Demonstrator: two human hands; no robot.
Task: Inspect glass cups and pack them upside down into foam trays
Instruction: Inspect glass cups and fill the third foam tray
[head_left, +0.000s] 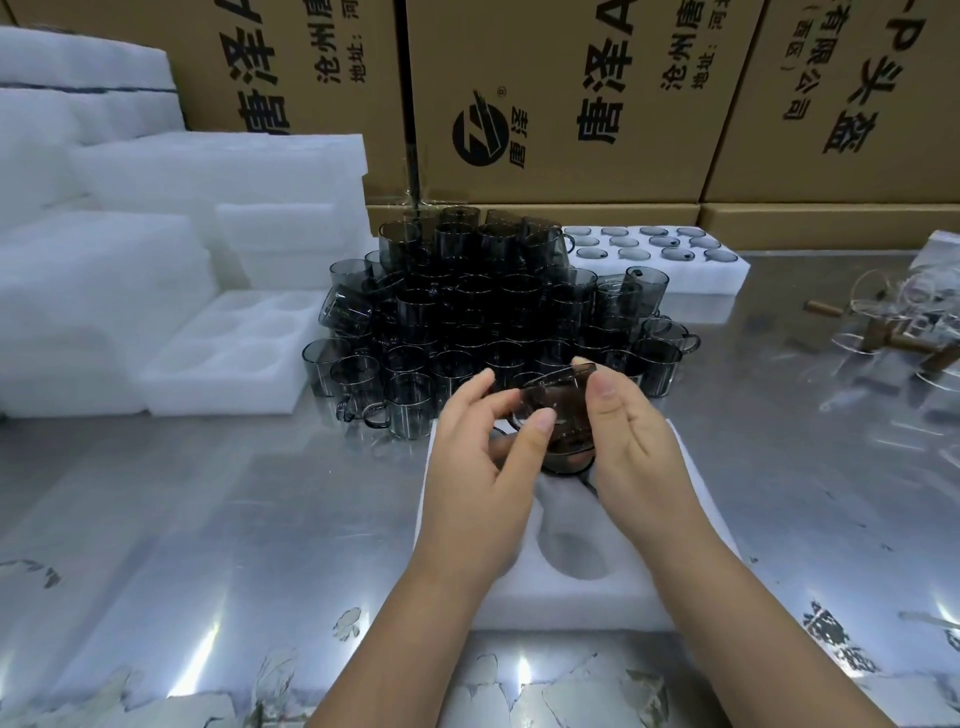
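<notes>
The left hand (483, 447) and right hand (636, 441) pinch a smoky grey handled glass cup (563, 410) between fingertips, tilted, probably to check it against light. It hangs over the white pocketed foam tray (597, 608); the heap of grey glass cups (493, 312) stands at twelve o'clock.

- This is looking like a factory or warehouse packing station.
- Printed cardboard cartons (561, 98) are standing stacked along the back of a scuffed metal table (208, 493).
- Dozens of identical smoky glass cups (467, 312) are sitting heaped at its middle.
- White foam trays (171, 384) are piling up at the left; another tray (696, 283), beyond the heap, is apparently holding cups already.
</notes>
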